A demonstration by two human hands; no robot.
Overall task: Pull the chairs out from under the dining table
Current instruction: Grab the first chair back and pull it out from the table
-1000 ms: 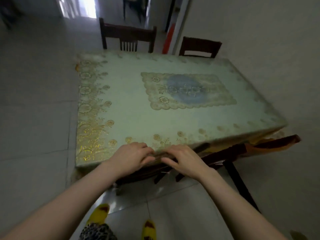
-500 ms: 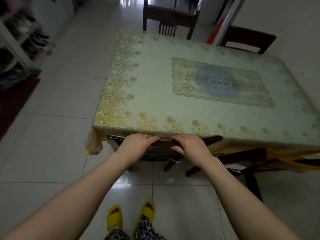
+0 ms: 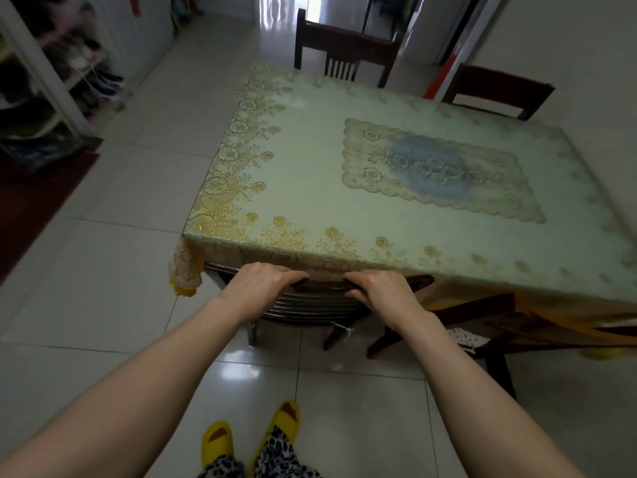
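The dining table (image 3: 310, 188) wears a pale green cloth with gold flowers and a blue lace centre. A dark wooden chair (image 3: 310, 307) is tucked under its near edge, only its top rail and back slats showing. My left hand (image 3: 260, 282) and my right hand (image 3: 381, 288) both grip that top rail, fingers curled over it. A second dark chair (image 3: 496, 320) sits under the near edge to the right. Two more chairs stand at the far side, one (image 3: 344, 46) at the middle and one (image 3: 496, 93) at the right.
Glossy white floor tiles (image 3: 120, 270) spread to my left and behind me. A white shelf unit (image 3: 44, 84) full of shoes lines the left wall above a dark red mat (image 3: 31, 201). A wall (image 3: 586, 46) runs along the table's right side. My yellow slippers (image 3: 217, 443) are below.
The view has swung left and back, bringing the shelf and more floor into sight. Both hands have stayed on the near chair's top rail, which now shows further out from the cloth.
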